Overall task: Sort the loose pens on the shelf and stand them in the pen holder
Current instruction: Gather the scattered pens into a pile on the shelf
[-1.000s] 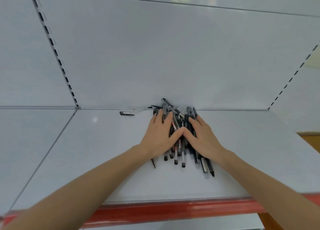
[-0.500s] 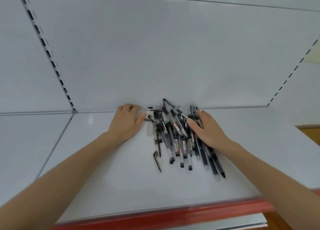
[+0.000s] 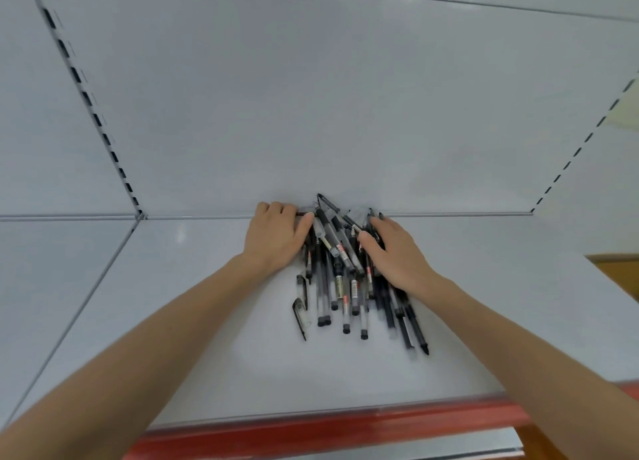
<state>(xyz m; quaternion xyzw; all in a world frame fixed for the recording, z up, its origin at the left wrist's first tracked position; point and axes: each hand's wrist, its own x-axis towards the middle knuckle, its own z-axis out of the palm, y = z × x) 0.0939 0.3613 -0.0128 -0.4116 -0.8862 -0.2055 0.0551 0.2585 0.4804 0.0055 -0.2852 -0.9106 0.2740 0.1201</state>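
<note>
A pile of loose pens [image 3: 340, 279], mostly black or clear with black caps, lies on the white shelf [image 3: 193, 321] against its back wall. My left hand [image 3: 276, 240] lies palm down at the pile's left side. Its fingertips reach the back wall and its thumb touches the pens, with a dark pen [image 3: 304, 214] showing at the fingertips. Flat on the right side of the pile rests my right hand [image 3: 397, 254], covering several pens. Two clear pen caps [image 3: 301, 312] lie just left of the pile. No pen holder is in view.
The shelf has a red front edge [image 3: 311, 432] and a white back panel [image 3: 328, 113] with slotted uprights at both sides. Another shelf section [image 3: 52, 269] adjoins on the left. A wooden surface [image 3: 619, 269] shows at the far right.
My left hand went from the pile to a stray pen at the back left, then slid right along the back wall to the pile. The right hand stayed on the pens.
</note>
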